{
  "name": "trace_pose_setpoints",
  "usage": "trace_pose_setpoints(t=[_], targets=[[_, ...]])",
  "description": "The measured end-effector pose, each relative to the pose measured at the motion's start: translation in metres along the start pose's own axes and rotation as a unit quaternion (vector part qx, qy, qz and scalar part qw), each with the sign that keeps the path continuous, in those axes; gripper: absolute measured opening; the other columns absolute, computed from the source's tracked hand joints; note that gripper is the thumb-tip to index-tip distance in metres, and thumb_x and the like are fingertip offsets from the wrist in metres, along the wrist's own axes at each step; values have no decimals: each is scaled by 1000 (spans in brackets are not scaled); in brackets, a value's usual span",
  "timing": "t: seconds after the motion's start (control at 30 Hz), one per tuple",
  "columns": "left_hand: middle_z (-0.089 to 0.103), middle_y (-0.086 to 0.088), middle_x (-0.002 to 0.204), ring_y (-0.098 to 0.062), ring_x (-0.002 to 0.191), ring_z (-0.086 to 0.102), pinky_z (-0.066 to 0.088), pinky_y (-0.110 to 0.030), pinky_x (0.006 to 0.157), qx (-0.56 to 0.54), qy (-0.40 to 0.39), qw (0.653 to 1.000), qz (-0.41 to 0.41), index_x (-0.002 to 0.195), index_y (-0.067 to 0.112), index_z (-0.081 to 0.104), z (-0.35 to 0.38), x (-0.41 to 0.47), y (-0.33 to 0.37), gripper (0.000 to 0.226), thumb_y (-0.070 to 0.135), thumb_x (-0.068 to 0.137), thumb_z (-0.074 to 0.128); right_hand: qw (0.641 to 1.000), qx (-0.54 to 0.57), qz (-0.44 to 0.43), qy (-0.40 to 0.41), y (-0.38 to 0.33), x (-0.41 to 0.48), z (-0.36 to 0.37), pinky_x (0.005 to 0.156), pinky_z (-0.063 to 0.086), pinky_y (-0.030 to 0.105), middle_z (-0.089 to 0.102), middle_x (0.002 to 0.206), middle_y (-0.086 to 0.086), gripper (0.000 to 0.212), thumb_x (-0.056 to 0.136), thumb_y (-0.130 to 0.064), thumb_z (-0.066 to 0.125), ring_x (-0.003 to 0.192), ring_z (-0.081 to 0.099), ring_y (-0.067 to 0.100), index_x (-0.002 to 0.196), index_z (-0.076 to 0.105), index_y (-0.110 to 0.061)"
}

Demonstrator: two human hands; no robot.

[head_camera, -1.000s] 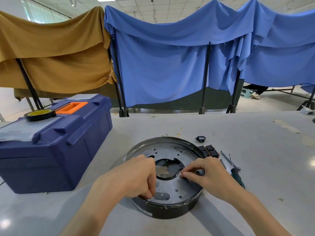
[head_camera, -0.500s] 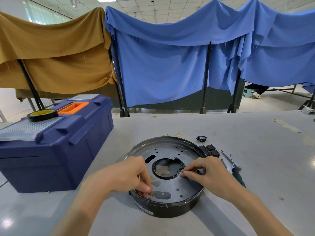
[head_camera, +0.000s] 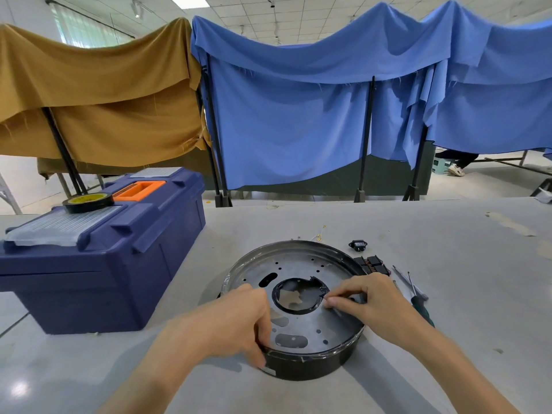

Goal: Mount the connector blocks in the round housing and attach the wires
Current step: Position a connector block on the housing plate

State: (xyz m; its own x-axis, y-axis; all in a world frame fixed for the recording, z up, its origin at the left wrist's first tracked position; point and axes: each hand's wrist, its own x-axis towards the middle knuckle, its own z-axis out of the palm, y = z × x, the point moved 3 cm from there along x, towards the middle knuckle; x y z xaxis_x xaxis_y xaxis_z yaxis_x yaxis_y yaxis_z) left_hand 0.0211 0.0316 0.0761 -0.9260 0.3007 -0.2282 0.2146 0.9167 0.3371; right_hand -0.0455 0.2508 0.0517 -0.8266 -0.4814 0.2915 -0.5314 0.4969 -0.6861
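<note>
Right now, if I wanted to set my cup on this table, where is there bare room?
Free: the wide table stretch right of the screwdrivers, and the gap between the toolbox and the round housing. Crowded: the housing's right side, with connector blocks, a small black socket and the screwdrivers; left hand and right hand occupy the housing itself.

One housing (head_camera: 301,264), one toolbox (head_camera: 98,264)

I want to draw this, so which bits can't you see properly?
All head view.
Whether the right hand pinches anything at the round housing's centre hole: fingertips cover it.
The screwdrivers' handles: partly behind the right wrist.
The connector blocks: partly behind the housing's rim, too small.
</note>
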Motion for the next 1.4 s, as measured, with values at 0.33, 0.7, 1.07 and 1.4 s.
trace_pose_setpoints(t=[0.33,0.7,1.07,1.4], targets=[[71,-4,86,-16,81,64,54,-34,78,-8,-10,999,36,80,12,77,1,7,8,9,19,75,80,985,-31,54,161,6,-1,-2,111,29,26,50,135,-16,36,88,-26,71,132,37,8,124,64,-28],[36,-1,59,-15,54,37,38,-29,57,-15,39,999,9,43,22,42,14,6,48,48,11,77,73,957,85,204,186,13,-1,-1,102,42,39,53,127,-3,54,93,-31,64,122,51,20,142,44,-23],[40,-6,79,-30,88,49,42,-37,66,-52,130,987,-80,70,12,42,38,44,112,28,8,79,68,936,197,274,105,19,-1,14,74,51,28,68,105,2,52,79,9,58,91,63,14,127,58,-10],[67,5,79,-12,77,62,53,-33,77,-100,251,962,-44,82,20,74,-1,48,64,17,37,83,71,916,284,276,65,27,2,3,79,59,41,75,94,15,40,82,19,55,89,71,32,109,70,-6]])
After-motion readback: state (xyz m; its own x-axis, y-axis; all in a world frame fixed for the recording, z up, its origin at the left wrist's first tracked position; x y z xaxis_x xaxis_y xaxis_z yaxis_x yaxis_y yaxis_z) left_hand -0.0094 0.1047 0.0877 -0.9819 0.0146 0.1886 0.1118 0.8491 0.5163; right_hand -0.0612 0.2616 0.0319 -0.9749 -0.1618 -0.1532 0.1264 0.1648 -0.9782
